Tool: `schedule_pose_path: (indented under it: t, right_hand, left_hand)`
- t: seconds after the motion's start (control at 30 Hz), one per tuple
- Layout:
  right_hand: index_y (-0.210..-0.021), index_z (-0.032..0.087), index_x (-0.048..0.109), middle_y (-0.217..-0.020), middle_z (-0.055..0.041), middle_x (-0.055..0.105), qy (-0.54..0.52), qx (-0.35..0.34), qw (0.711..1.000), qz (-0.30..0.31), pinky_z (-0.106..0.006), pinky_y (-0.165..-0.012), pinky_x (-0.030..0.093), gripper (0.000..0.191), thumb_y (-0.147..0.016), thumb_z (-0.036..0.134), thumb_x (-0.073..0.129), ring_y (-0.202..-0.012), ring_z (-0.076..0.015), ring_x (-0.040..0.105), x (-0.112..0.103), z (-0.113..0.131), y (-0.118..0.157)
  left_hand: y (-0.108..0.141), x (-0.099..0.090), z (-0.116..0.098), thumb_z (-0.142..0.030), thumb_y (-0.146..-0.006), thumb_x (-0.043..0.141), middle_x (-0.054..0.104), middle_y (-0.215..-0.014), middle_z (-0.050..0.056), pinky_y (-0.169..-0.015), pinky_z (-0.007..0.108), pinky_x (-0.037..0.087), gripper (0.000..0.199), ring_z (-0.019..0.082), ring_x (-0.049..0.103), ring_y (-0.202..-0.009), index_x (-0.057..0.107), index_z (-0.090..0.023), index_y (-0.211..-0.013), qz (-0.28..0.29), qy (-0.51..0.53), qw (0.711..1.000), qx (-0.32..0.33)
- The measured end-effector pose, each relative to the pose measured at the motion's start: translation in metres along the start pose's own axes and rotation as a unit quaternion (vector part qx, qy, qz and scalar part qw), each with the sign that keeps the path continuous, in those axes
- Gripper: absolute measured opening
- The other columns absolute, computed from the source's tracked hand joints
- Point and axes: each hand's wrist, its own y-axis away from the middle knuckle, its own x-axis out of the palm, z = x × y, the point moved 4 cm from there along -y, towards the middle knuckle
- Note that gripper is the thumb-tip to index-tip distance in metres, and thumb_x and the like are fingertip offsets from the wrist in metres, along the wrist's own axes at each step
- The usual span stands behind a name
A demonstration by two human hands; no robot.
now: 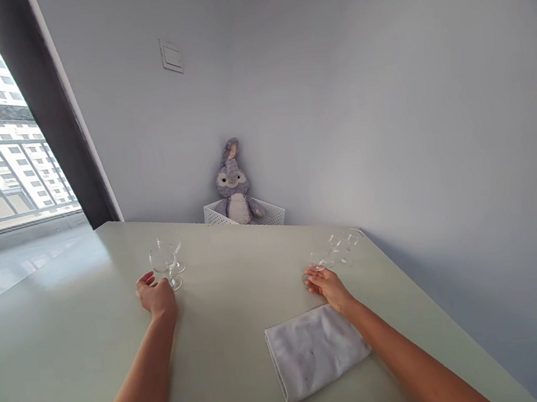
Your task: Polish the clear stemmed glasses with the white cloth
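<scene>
My left hand [157, 297] is at the left of the table, its fingers curved and apart. Just beyond it stands a clear stemmed glass [162, 258], with a second stemmed glass [178, 265] close behind. Whether the thumb touches the nearer glass I cannot tell. Over on the right, the fingers of my right hand [325, 283] are closed around a small clear glass [308, 280], largely hidden by them. Several more small clear glasses [341, 244] stand beyond that hand. Under my right wrist and forearm lies a folded light grey cloth [316, 351].
The pale table [223, 311] reaches toward a corner of grey walls. Behind its far edge, a purple plush toy [235, 189] sits in a white perforated basket [270, 212]. A dark-framed window [7, 142] is at the left.
</scene>
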Motion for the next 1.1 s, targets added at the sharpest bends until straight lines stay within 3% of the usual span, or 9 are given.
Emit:
schedule_pose_path:
  t: [0.3,0.53,0.6,0.7,0.8,0.93,1.03,1.1]
  right_hand:
    - [-0.093,0.016,0.056,-0.093,-0.0049,0.059,0.04,0.029,0.984,0.169,-0.022,-0.051,0.049,0.029,-0.064,0.012,0.056,-0.063,-0.0101,0.059,0.135,-0.008,0.014]
    - [-0.089,0.015,0.058,-0.089,-0.0039,0.057,0.039,0.051,0.959,0.276,-0.021,-0.049,0.048,0.025,-0.064,0.012,0.058,-0.061,-0.009,0.057,0.244,-0.022,0.041]
    - [-0.088,0.015,0.059,-0.087,-0.003,0.055,0.035,0.055,0.952,0.298,-0.022,-0.049,0.048,0.023,-0.065,0.013,0.058,-0.059,-0.0085,0.057,0.27,-0.024,0.048]
    - [-0.086,0.015,0.059,-0.085,-0.0022,0.054,0.029,0.058,0.945,0.322,-0.022,-0.047,0.047,0.02,-0.066,0.013,0.057,-0.057,-0.0081,0.056,0.301,-0.025,0.056]
    - [-0.085,0.015,0.059,-0.086,-0.0021,0.054,0.023,0.058,0.937,0.344,-0.021,-0.047,0.047,0.018,-0.067,0.013,0.055,-0.058,-0.0079,0.055,0.325,-0.026,0.062]
    - [-0.087,0.016,0.06,-0.1,-0.0032,0.053,0.012,0.059,0.922,0.383,-0.021,-0.049,0.048,0.02,-0.067,0.015,0.056,-0.068,-0.0095,0.057,0.34,-0.025,0.067]
    - [-0.1,0.021,0.059,-0.117,-0.0028,0.049,0.04,0.044,0.91,0.41,-0.022,-0.055,0.049,0.034,-0.067,0.015,0.057,-0.071,-0.0092,0.058,0.332,-0.021,0.069]
    - [-0.107,0.023,0.057,-0.118,-0.0026,0.05,0.073,0.017,0.912,0.404,-0.023,-0.057,0.049,0.041,-0.067,0.016,0.057,-0.068,-0.0086,0.058,0.315,-0.016,0.068]
  left_hand:
    - [-0.005,-0.003,0.005,-0.015,-0.054,0.048,0.046,-0.084,0.001,-0.06,0.027,0.038,0.038,0.012,0.045,-0.067,0.05,-0.02,-0.092,-0.019,0.061,0.997,-0.03]
    - [-0.004,-0.015,-0.01,-0.019,-0.063,0.046,0.042,-0.085,0.0,-0.066,0.026,0.04,0.03,0.011,0.046,-0.07,0.044,-0.02,-0.093,-0.062,0.096,0.993,-0.019]
    - [-0.005,-0.022,-0.018,-0.018,-0.065,0.045,0.042,-0.087,0.0,-0.069,0.026,0.04,0.029,0.01,0.046,-0.073,0.043,-0.02,-0.094,-0.081,0.102,0.991,0.004]
    - [-0.005,-0.038,-0.034,-0.016,-0.068,0.044,0.043,-0.09,0.0,-0.072,0.026,0.039,0.027,0.011,0.045,-0.075,0.043,-0.02,-0.094,-0.135,0.122,0.979,0.088]
    - [-0.003,-0.053,-0.049,-0.013,-0.069,0.042,0.044,-0.092,0.001,-0.074,0.027,0.039,0.026,0.011,0.046,-0.077,0.043,-0.02,-0.094,-0.182,0.143,0.959,0.164]
    - [-0.001,-0.06,-0.059,-0.011,-0.069,0.039,0.046,-0.096,0.001,-0.075,0.028,0.04,0.027,0.013,0.048,-0.082,0.041,-0.021,-0.093,-0.2,0.136,0.954,0.177]
    - [0.003,-0.063,-0.064,-0.01,-0.069,0.038,0.047,-0.097,0.001,-0.075,0.027,0.04,0.027,0.013,0.049,-0.085,0.041,-0.021,-0.093,-0.207,0.135,0.951,0.186]
    - [0.008,-0.066,-0.07,-0.009,-0.069,0.038,0.047,-0.099,0.002,-0.073,0.027,0.04,0.028,0.014,0.049,-0.087,0.041,-0.021,-0.094,-0.213,0.128,0.946,0.207]
